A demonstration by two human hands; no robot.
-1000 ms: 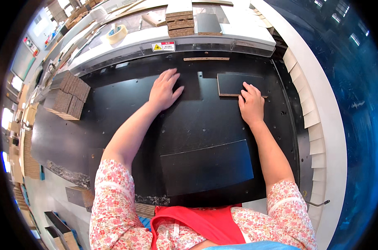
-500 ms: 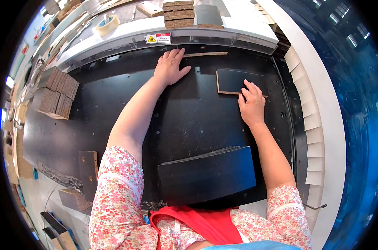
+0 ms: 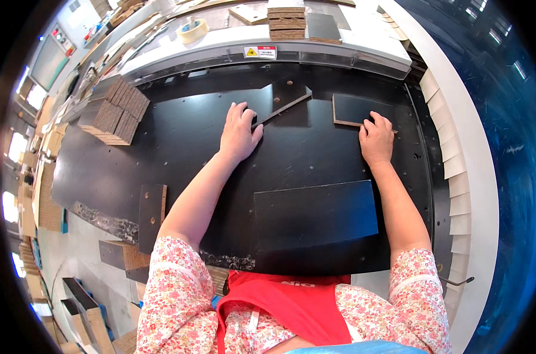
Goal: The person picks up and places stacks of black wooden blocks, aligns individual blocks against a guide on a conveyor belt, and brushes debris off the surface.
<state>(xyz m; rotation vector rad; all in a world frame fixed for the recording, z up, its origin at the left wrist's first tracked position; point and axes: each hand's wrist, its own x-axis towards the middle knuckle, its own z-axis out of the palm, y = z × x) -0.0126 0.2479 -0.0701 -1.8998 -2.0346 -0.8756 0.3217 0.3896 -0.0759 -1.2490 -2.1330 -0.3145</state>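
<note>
Head view: The left hand (image 3: 238, 135) pinches the near end of a narrow particleboard strip (image 3: 284, 110) between thumb and fingers. The strip slants away to the right above the drilled black worktable (image 3: 315, 159). The right hand (image 3: 376, 141) has its fingers bent over the near edge of a black-faced particleboard panel (image 3: 355, 108); whether it grips or only rests cannot be told. The panel lies flat near the table's right side. A larger black rectangular panel (image 3: 315, 215) lies between the forearms, nearer the body. Stacked particleboard blocks (image 3: 115, 112) stand at the table's left. Beyond the far edge, a white ledge (image 3: 365, 54) carries a tape roll (image 3: 194, 38) and a particleboard stack (image 3: 287, 26).
</note>
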